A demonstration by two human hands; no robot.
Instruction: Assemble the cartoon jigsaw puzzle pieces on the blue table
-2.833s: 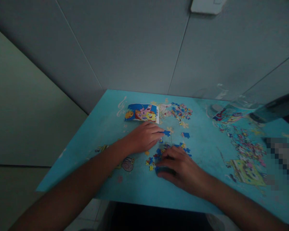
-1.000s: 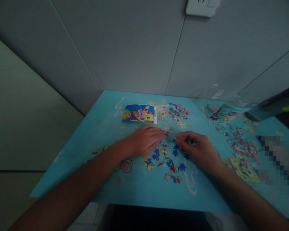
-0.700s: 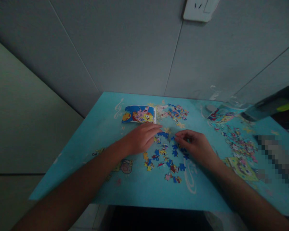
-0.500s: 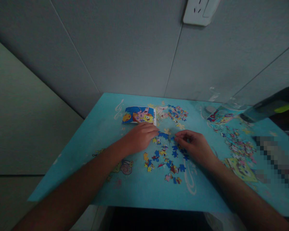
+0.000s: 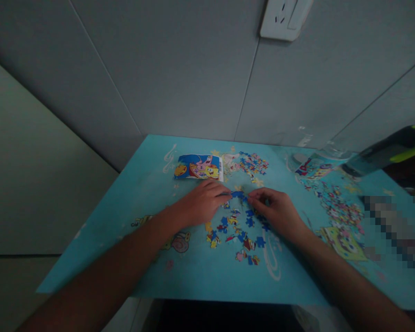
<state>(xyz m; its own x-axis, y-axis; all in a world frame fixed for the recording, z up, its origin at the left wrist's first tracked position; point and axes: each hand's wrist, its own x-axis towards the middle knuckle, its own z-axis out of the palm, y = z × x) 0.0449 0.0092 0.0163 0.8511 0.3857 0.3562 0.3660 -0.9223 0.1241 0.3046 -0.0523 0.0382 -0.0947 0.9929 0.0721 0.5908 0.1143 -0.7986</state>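
Note:
My left hand [image 5: 202,204] lies on the light blue table [image 5: 131,198], its fingertips pinched on a run of joined blue puzzle pieces [image 5: 238,194]. My right hand [image 5: 276,210] meets it from the right, fingers curled and pinching the same blue pieces at their other end. Below and between the hands lie several loose puzzle pieces [image 5: 237,230], blue, yellow and red. A small cartoon picture card [image 5: 198,167] lies just beyond my left hand.
A second heap of loose pieces [image 5: 251,162] lies at the back, and more pieces [image 5: 342,207] are scattered on the right. A clear bottle [image 5: 376,154] lies at the back right. The grey wall carries a white socket [image 5: 283,18]. The table's front edge is near me.
My right hand left the pile near the front and moved up to meet the left hand. Both hands now pinch the blue pieces together. The view tilted up slightly.

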